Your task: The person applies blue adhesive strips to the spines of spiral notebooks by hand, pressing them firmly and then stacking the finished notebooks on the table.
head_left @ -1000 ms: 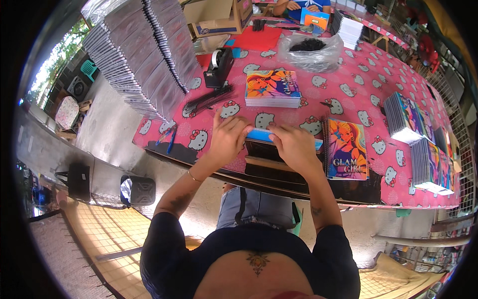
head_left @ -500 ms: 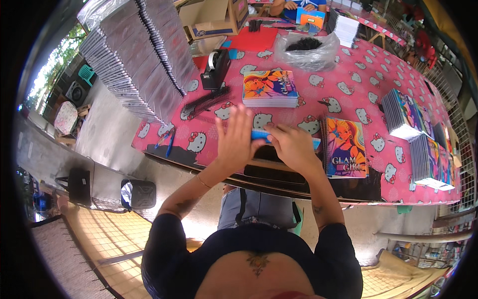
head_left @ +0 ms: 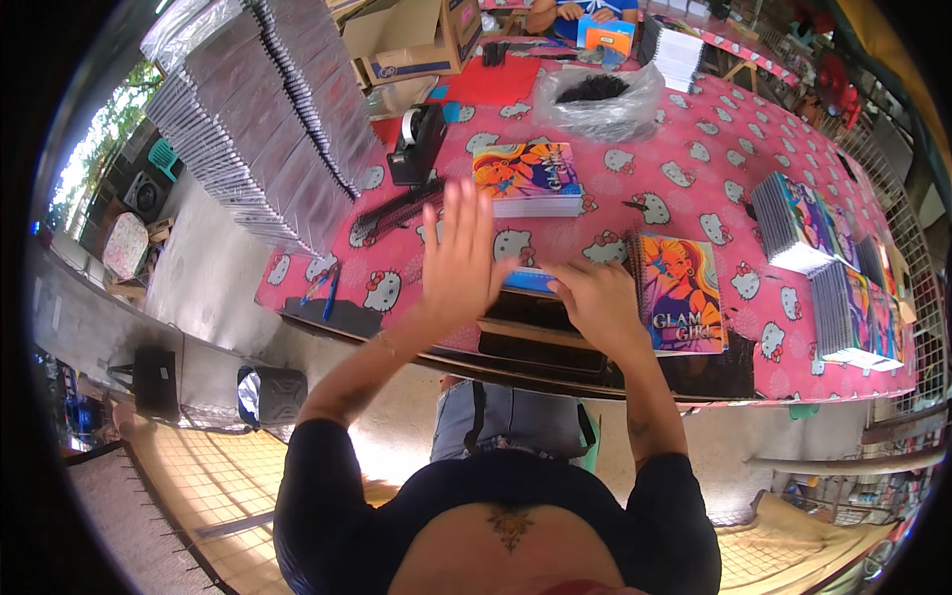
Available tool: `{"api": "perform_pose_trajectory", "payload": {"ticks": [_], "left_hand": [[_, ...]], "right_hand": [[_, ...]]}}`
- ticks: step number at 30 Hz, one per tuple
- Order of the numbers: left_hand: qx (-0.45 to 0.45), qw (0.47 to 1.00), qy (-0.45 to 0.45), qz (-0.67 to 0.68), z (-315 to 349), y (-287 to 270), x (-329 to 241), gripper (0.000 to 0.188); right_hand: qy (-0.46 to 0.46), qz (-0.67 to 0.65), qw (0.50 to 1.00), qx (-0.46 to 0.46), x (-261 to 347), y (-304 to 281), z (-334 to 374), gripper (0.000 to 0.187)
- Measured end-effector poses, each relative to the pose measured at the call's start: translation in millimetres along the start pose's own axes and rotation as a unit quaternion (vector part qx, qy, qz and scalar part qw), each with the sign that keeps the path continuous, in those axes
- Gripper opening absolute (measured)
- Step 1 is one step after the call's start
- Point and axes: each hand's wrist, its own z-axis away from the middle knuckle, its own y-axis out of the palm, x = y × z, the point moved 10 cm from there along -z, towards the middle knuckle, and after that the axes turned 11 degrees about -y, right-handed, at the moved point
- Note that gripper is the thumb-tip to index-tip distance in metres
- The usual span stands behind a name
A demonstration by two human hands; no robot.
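A blue strip-like thing (head_left: 532, 281) lies flat at the table's near edge, by a black panel; its kind I cannot make out. My left hand (head_left: 456, 263) is raised beside its left end, flat and open, fingers stretched upward. Over its right part rests my right hand (head_left: 602, 297), thumb and forefinger apart at the strip, the other fingers partly hidden. Right of that hand lies a spiral notebook with a colourful cover (head_left: 684, 295). Beyond my hands sits a stack of similar notebooks (head_left: 528, 178). Black spiral coils (head_left: 397, 213) lie left of it.
A tall stack of grey wire-edged books (head_left: 263, 119) stands left, near a black tape dispenser (head_left: 417, 144). Pens (head_left: 330, 295) lie at the front left. Beyond are a bag of black coils (head_left: 600, 114) and a cardboard box (head_left: 416, 45). Notebook stacks (head_left: 843, 288) stand right. Another person's hands (head_left: 585, 14) hold a booklet.
My left hand has lifted off the blue strip and moved slightly left, fingers straight. My right hand has slid right, uncovering more of the strip. The view has shifted a little.
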Motion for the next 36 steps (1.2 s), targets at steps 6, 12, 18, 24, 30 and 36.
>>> {"api": "perform_pose_trajectory", "payload": {"ticks": [6, 12, 18, 24, 30, 36], "left_hand": [[0.056, 0.981, 0.151, 0.106, 72.0, 18.9, -32.3, 0.085], [0.149, 0.97, 0.132, 0.141, 71.6, 14.5, -43.1, 0.083], [0.281, 0.928, 0.052, 0.238, -9.4, -11.6, -23.6, 0.046], [0.295, 0.892, 0.045, 0.34, -5.8, 11.1, -11.4, 0.023], [0.258, 0.892, 0.084, 0.361, -10.4, 2.9, -12.1, 0.021], [0.108, 0.931, 0.107, 0.331, -4.6, -13.3, -11.2, 0.019]], "right_hand": [[-0.015, -0.015, 1.0, -0.015, -0.4, 3.0, -4.9, 0.024], [-0.003, -0.021, 1.0, -0.016, 3.5, 3.1, -2.1, 0.021], [0.01, -0.023, 1.0, -0.007, 0.9, 3.8, -2.3, 0.017], [0.008, -0.026, 0.999, -0.02, 5.5, 2.9, -3.1, 0.016], [0.007, -0.023, 1.0, -0.02, 5.8, 1.5, -1.8, 0.015], [0.006, -0.019, 1.0, -0.019, 6.1, 2.4, -2.7, 0.017]]}}
